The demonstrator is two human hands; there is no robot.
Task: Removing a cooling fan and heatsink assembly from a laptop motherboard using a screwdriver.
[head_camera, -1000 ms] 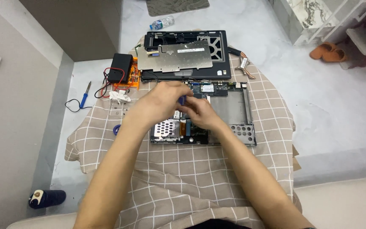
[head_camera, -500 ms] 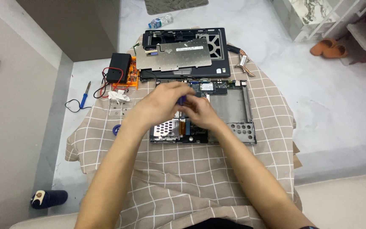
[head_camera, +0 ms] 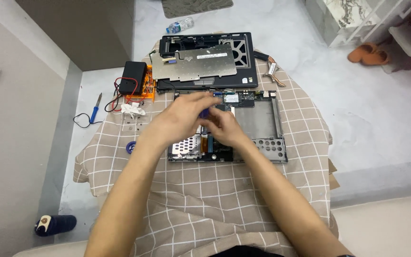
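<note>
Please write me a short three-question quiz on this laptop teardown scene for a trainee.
1. True or false: both hands, the left hand and the right hand, are over the opened laptop base.
2. What lies on the dark laptop shell at the far end of the checked cloth? A) a silver keyboard plate B) a mug C) a book
3. Fill in: the blue-handled tool lies on the ____, left of the cloth.

Key
1. True.
2. A, the silver keyboard plate.
3. Floor.
</note>
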